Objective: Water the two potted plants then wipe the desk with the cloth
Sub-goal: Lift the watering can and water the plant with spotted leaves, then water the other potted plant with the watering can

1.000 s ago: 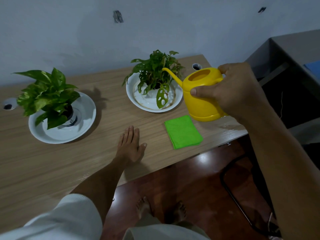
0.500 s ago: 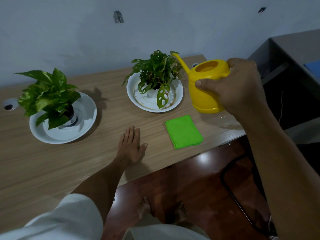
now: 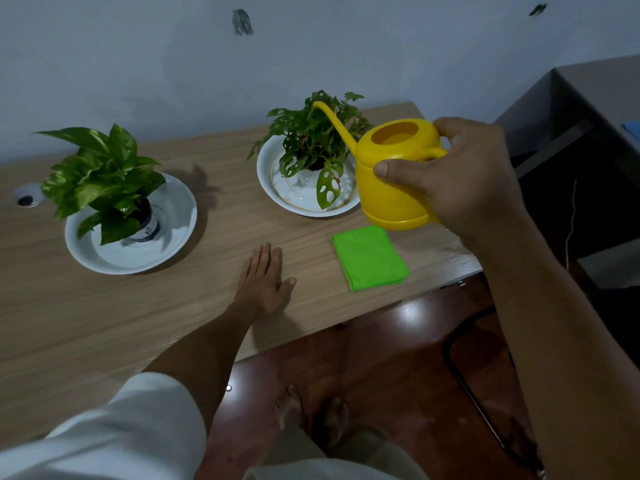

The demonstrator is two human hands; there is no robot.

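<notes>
Yellow watering can [image 3: 391, 181] gripped by right hand [image 3: 460, 181], fingers wrapped on the handle, thumb [image 3: 391, 171] pressed on the can's side; forearm comes in from the lower right. Can is held above the desk [image 3: 104, 323], spout over the right plant [image 3: 311, 140] in its white dish [image 3: 270, 188]. Green cloth [image 3: 370, 261] lies folded on the desk just below the can. Left hand [image 3: 263, 282] rests flat, fingers extended, empty, left of the cloth. Left plant [image 3: 100, 174] well left of the can.
</notes>
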